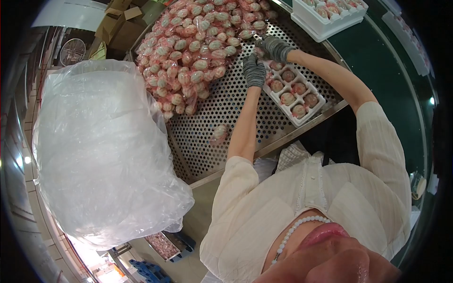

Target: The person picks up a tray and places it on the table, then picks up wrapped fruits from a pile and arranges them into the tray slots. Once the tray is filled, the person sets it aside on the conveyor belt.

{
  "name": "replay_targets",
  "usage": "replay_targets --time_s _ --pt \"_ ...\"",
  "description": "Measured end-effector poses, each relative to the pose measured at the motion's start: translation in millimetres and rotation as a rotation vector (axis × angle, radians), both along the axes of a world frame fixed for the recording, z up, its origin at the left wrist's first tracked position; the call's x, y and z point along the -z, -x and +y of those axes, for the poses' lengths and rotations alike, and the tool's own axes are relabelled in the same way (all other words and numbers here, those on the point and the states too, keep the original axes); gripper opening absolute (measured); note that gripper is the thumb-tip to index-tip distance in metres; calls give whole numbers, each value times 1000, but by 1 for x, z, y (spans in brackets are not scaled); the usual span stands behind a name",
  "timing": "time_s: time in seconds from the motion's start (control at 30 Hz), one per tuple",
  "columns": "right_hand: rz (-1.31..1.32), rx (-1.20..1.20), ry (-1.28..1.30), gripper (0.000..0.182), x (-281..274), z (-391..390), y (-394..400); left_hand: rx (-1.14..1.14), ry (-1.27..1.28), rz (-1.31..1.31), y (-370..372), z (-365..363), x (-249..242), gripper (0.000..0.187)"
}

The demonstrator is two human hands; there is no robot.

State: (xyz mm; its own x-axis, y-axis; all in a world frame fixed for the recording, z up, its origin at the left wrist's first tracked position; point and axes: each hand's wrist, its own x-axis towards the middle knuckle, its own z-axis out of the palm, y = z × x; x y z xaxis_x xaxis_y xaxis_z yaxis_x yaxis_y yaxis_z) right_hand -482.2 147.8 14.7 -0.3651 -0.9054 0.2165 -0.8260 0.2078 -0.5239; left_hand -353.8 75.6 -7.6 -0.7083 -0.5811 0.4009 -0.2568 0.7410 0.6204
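Note:
My left hand (255, 71), in a grey glove, is closed with its fingertips pointing away from me. My right hand (276, 48), gloved alike, curls its fingers toward the left one. Between the fingertips is a small wrapped egg (258, 50), mostly hidden by the gloves. Just below both hands lies a white compartment tray (297, 121), tilted across the metal surface. Several round eggs (287, 98) in clear, red-printed film sit in its cups. The tray's far end is covered by my hands. A big heap of wrapped eggs (193, 47) spreads to the left and beyond.
The perforated metal table (203, 132) has a raised edge, with one loose wrapped egg (219, 133) on it. A large bag of clear plastic (108, 155) stands at left. Stacked white trays (329, 21) rest on a green surface (387, 80) at right. Cardboard boxes (120, 26) are behind.

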Motion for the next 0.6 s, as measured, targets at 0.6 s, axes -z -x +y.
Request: replay_targets --time_s 0.6 --pt "293 -57 -227 11 -46 10 -12 153 112 -54 -11 5 -17 33"
